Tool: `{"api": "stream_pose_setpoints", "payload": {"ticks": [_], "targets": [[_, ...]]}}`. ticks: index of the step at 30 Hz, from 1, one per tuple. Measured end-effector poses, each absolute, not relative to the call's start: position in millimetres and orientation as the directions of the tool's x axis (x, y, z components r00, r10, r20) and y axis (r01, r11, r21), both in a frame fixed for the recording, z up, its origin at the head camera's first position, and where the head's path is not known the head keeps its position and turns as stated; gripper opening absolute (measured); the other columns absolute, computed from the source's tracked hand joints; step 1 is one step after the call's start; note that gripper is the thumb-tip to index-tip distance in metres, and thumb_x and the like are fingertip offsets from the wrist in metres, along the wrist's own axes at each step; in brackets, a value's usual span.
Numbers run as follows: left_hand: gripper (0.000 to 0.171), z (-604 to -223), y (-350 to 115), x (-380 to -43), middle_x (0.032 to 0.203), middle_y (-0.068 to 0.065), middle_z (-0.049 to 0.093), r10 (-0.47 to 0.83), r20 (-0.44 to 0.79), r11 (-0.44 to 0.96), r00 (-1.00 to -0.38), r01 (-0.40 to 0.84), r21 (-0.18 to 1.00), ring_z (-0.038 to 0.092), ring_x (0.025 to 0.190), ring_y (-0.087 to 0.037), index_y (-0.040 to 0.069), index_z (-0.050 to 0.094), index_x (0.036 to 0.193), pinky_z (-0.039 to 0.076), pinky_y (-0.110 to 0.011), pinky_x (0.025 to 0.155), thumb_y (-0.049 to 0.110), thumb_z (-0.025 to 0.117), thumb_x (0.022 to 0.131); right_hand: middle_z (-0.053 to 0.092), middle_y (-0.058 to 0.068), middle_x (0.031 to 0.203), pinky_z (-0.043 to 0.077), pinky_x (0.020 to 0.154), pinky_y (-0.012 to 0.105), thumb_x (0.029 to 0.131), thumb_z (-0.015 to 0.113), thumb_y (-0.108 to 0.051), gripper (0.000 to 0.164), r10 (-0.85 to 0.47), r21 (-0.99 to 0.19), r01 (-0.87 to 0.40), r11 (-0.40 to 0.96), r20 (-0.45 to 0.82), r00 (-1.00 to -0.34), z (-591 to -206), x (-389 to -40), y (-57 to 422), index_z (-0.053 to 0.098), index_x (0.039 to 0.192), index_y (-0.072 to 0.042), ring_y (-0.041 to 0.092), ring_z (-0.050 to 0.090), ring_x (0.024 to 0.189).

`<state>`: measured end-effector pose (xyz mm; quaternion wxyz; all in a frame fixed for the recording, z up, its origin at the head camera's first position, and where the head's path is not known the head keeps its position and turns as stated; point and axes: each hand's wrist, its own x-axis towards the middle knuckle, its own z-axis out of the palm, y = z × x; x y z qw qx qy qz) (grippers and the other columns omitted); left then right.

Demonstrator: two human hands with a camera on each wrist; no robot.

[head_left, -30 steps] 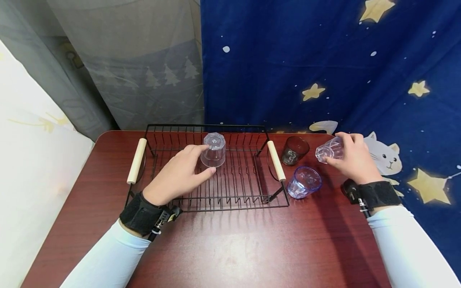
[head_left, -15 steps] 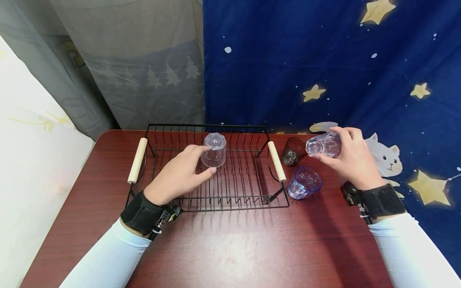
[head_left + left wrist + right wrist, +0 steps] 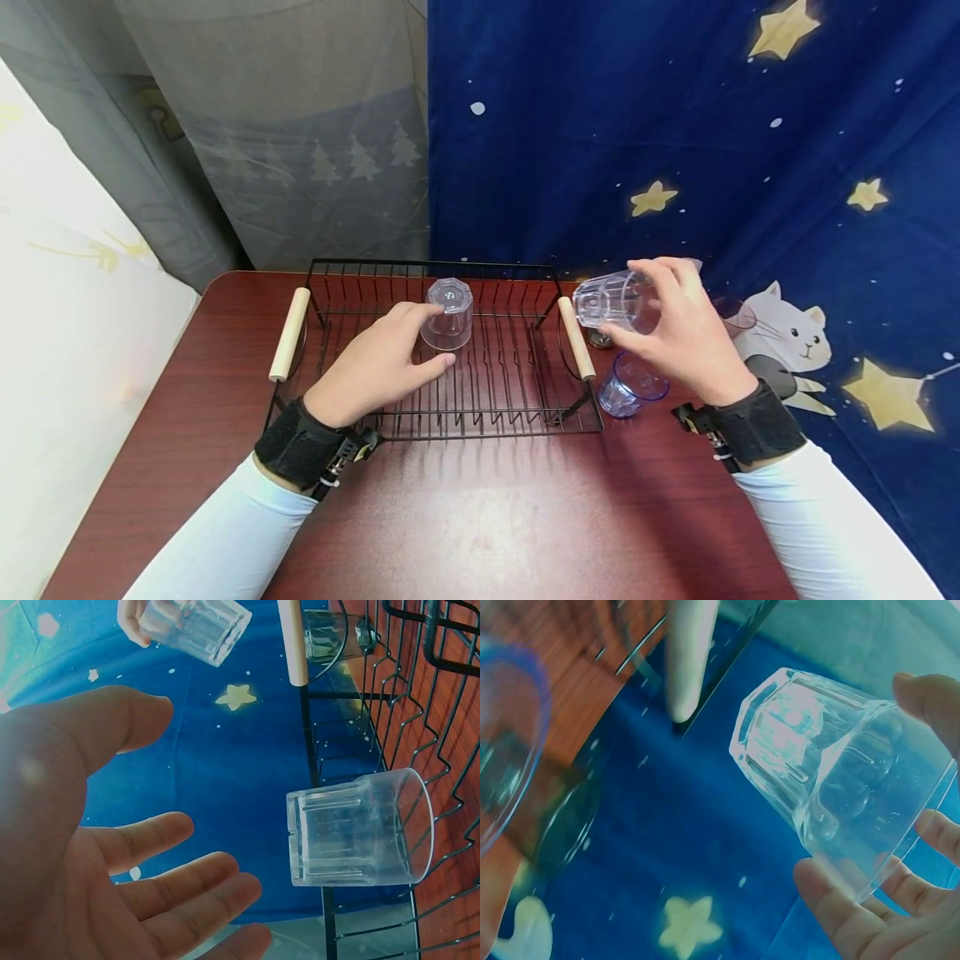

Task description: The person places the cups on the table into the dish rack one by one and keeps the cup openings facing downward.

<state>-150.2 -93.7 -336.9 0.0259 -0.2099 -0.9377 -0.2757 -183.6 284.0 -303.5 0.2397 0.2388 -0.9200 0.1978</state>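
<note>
My right hand [image 3: 678, 333] grips a clear faceted glass [image 3: 609, 302] by its sides, thumb on one side and fingers on the other. The glass is tipped on its side in the air, base toward the rack's right handle. A second clear glass [image 3: 360, 829] stands upside down on the wires of the black dish rack [image 3: 480, 435]. Beside it hovers my left hand [image 3: 378, 362]; the left wrist view shows its fingers spread, relaxed and apart from that glass.
Right of the rack stand a blue-rimmed glass [image 3: 632, 385] and a dark tinted glass [image 3: 598, 337], mostly hidden by the held glass. Wooden handles [image 3: 576, 337] rise at both rack ends. A blue star-print curtain [image 3: 570, 150] hangs behind the reddish-brown table [image 3: 480, 517].
My right hand has carried the clear glass leftward, from right of the tinted glass to above the rack's right handle. The left hand has stayed nearly still beside the upturned glass.
</note>
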Motion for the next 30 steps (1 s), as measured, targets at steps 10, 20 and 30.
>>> {"api": "stream_pose_setpoints", "payload": {"ticks": [10, 20, 30], "targets": [[0.069, -334, -89, -149, 0.14, -0.011, 0.053, 0.392, 0.145, 0.766, -0.908, 0.41, 0.496, 0.059, 0.119, -0.024, 0.013, 0.046, 0.147, 0.053, -0.044, 0.09, 0.047, 0.069, 0.091, 0.045, 0.014, 0.131, 0.058, 0.084, 0.034, 0.068, 0.094, -0.021, 0.086, -0.44, -0.406, -0.634, 0.658, 0.477, -0.761, -310, -175, 236, 0.049, 0.139, -0.007, 0.022, 0.053, 0.111], [0.075, -334, -81, -146, 0.143, -0.01, 0.052, 0.415, 0.144, 0.748, -0.898, 0.428, 0.507, 0.057, 0.123, -0.024, 0.014, 0.045, 0.148, 0.052, -0.045, 0.095, 0.048, 0.073, 0.087, 0.046, 0.011, 0.132, 0.059, 0.084, 0.038, 0.068, 0.094, -0.028, 0.085, -0.493, -0.451, -0.685, 0.573, 0.478, -0.727, -314, -167, 205, 0.049, 0.139, -0.01, 0.023, 0.053, 0.113], [0.081, -335, -75, -145, 0.132, -0.005, 0.057, 0.447, 0.163, 0.723, -0.879, 0.463, 0.513, 0.06, 0.102, -0.016, 0.015, 0.047, 0.146, 0.054, -0.038, 0.083, 0.048, 0.081, 0.08, 0.044, 0.008, 0.135, 0.058, 0.086, 0.033, 0.072, 0.091, -0.018, 0.082, -0.533, -0.625, -0.666, 0.406, 0.43, -0.729, -318, -157, 185, 0.047, 0.141, -0.014, 0.018, 0.052, 0.117]]}}
